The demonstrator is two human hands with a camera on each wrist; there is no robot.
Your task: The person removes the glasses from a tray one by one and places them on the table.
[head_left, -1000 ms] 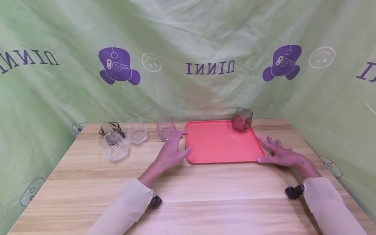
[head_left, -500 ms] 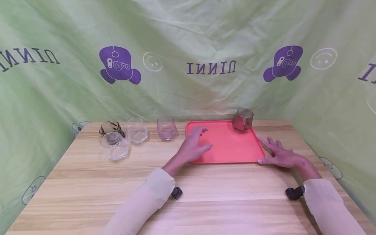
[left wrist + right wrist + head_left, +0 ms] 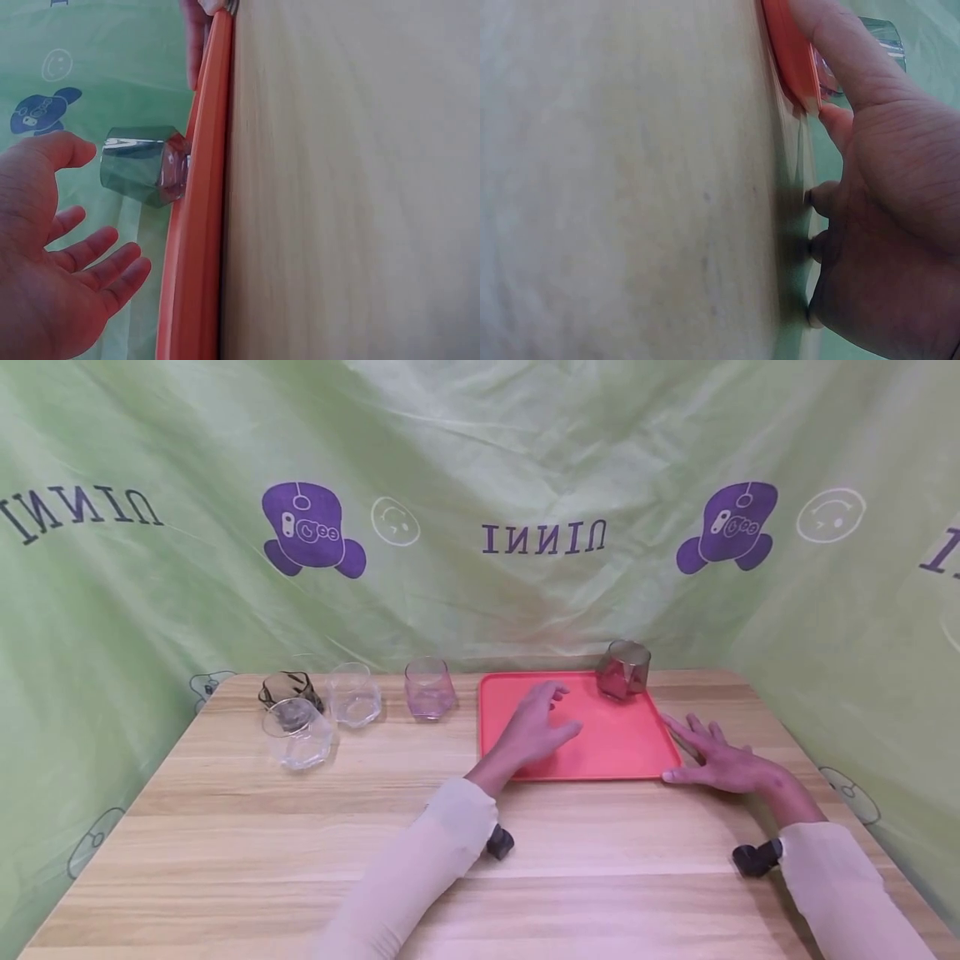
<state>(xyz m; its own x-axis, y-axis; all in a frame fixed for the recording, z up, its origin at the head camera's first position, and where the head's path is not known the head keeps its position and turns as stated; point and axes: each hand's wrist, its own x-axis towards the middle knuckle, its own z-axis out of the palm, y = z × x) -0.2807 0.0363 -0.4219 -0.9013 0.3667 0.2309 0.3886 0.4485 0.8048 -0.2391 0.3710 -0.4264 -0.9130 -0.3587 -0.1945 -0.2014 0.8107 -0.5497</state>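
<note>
A red tray (image 3: 592, 752) lies on the wooden table, with a dark grey tinted glass (image 3: 624, 672) upright at its far right corner. My left hand (image 3: 534, 727) hovers over the tray's left half, fingers spread and loosely bent, holding nothing. In the left wrist view that hand (image 3: 67, 255) is apart from the tinted glass (image 3: 142, 165). At the tray's right edge, my right hand (image 3: 720, 758) touches the rim with thumb and index finger, its fingers spread. The right wrist view shows the thumb (image 3: 847, 45) along the tray corner (image 3: 799, 67) and other fingertips down on the table.
Left of the tray stands a pink-tinted glass (image 3: 430, 689). Further left are two clear glasses, one at the back (image 3: 354, 695) and one in front (image 3: 298, 735), beside a dark glass (image 3: 288, 689). A green printed curtain (image 3: 525, 602) hangs behind the table (image 3: 420, 860).
My left hand has moved right, from beside the pink glass and the tray's left edge to over the tray. The right hand has stayed at the tray's right edge.
</note>
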